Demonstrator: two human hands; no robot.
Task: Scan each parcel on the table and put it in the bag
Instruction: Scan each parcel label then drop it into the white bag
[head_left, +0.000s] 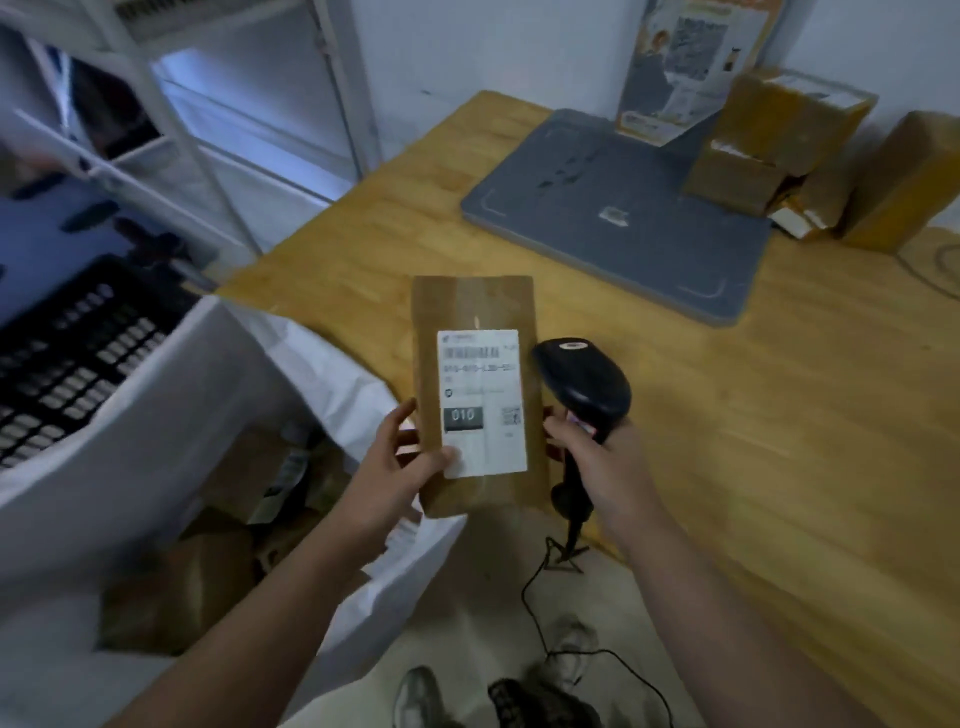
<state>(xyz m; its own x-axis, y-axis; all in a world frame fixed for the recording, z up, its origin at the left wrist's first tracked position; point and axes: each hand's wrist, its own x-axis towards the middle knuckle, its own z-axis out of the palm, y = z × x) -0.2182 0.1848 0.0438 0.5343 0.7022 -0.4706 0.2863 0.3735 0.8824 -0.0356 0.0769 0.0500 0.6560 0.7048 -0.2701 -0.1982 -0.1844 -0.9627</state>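
A: Brown parcel (475, 306), white label (483, 400), black barcode stripes, dark block with pale "010".
B: Black scanner (584, 382). Honey-yellow worktop (779, 441), wood-grained.
A: Slate-grey mat (613, 234) at the far edge; tan boxes (779, 140) at the far right corner.
B: Plain white bag (332, 374) off the near left corner.

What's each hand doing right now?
Left hand: holding the brown parcel by its lower edge.
Right hand: gripping the black scanner by its handle.

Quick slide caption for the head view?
Left hand holds a labelled parcel near the open white bag while the right hand grips the black scanner beside it.
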